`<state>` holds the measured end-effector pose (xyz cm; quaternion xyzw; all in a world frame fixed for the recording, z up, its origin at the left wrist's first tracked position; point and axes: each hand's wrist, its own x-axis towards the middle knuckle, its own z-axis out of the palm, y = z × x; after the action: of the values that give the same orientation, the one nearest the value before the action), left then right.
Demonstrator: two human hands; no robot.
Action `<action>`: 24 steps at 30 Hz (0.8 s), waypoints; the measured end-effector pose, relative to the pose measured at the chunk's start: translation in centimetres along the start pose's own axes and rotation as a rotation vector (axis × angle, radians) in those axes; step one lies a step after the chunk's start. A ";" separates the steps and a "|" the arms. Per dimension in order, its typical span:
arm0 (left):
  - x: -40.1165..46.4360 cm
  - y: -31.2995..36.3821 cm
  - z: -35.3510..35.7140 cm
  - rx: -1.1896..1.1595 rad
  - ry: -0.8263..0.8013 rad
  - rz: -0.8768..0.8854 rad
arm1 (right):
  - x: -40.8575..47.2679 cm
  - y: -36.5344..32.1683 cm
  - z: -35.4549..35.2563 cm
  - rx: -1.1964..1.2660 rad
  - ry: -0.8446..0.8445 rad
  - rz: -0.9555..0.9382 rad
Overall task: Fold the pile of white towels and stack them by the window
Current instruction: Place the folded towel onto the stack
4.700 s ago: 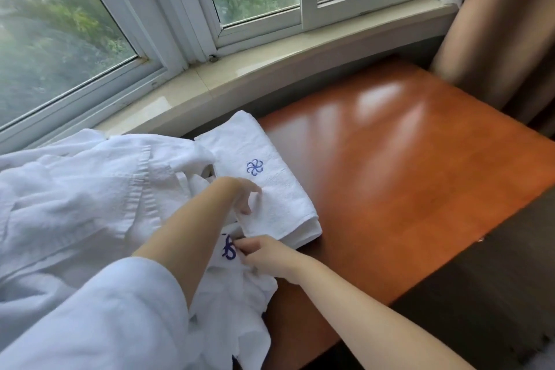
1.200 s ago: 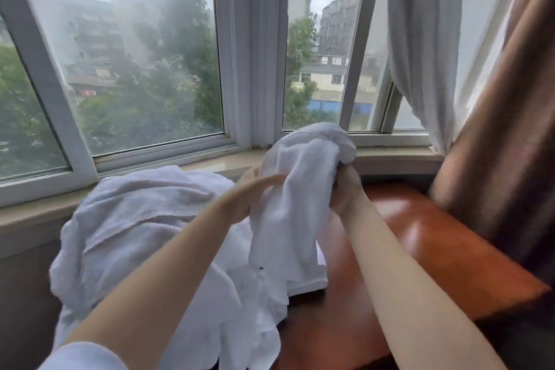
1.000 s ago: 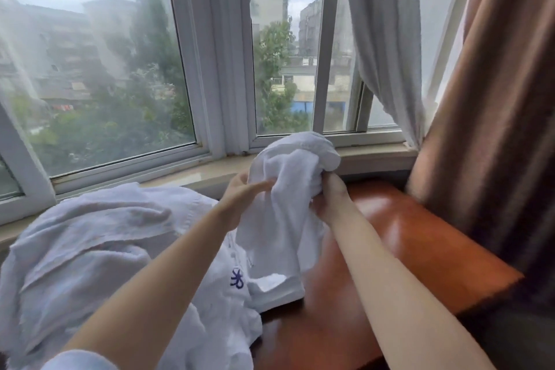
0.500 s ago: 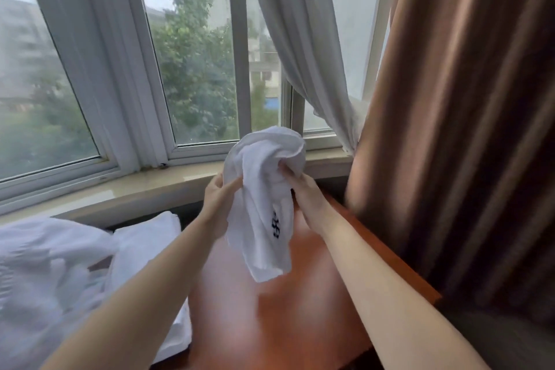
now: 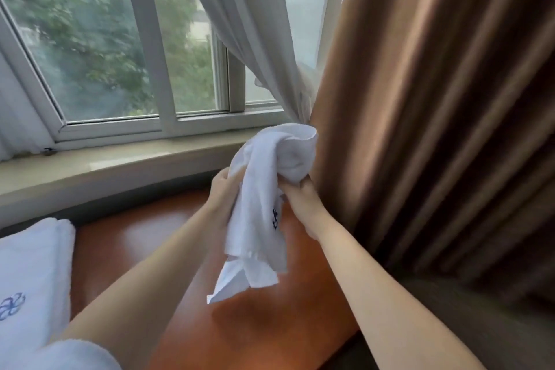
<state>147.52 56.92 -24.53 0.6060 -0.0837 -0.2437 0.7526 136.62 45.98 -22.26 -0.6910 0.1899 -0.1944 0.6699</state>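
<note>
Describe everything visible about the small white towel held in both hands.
The small white towel looks like soft terry cloth, bunched and unfolded, with a dark blue embroidered mark partly hidden in a crease. It hangs in the air above the wooden table, not touching it. The left hand grips its left side, the right hand its upper bunch, which sits against the brown curtain.

A single head-worn wide-angle view looks forward and down — close over the tabletop (image 5: 168, 246). The window (image 5: 126, 39) lies toward 11 o'clock, the brown curtain (image 5: 435, 99) toward 2 o'clock.
</note>
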 end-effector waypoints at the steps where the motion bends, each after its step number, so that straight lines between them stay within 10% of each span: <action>1: 0.8 -0.6 0.8 0.003 -0.006 -0.021 | 0.7 0.4 -0.8 -0.017 0.016 0.008; 24: -3.3 -6.8 15.4 0.049 0.415 -0.165 | 6.6 3.8 -17.3 0.106 -0.472 0.119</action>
<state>136.32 44.03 -26.55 0.6660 0.1168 -0.1722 0.7163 133.23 27.70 -25.45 -0.6687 0.0581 0.0024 0.7413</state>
